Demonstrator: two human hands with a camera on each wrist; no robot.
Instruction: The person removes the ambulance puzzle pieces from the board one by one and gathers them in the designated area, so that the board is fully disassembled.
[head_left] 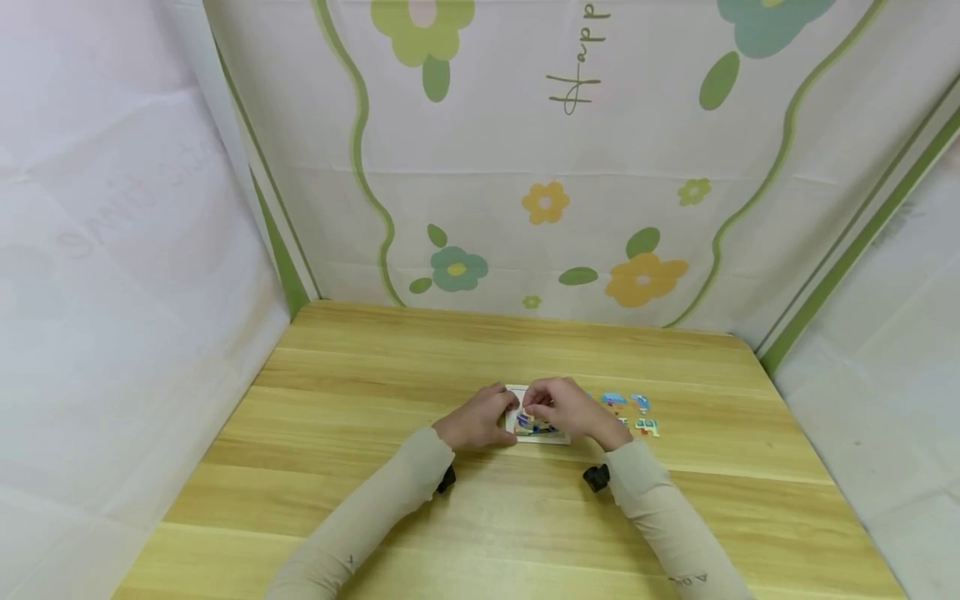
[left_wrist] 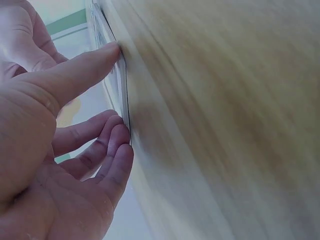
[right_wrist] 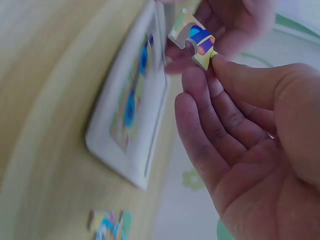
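Observation:
A white-rimmed puzzle tray (head_left: 553,440) lies on the wooden table with several pieces set in its lower part. My left hand (head_left: 478,421) holds it at the left side, thumb at the near corner and curled fingers farther up. In the left wrist view, the thumb and fingertips touch the tray's thin edge (left_wrist: 123,92). Over the tray, my right hand (head_left: 567,408) pinches a jigsaw piece (right_wrist: 202,41) between thumb and fingers. That piece is tilted, cream-coloured with a blue, purple and orange print. In the right wrist view it is apart from the tray.
Several loose jigsaw pieces (head_left: 615,399) lie on the table (head_left: 360,383) to the right of the tray, partly behind my right hand. White flower-printed cloth (head_left: 495,167) hangs behind the table and along both sides.

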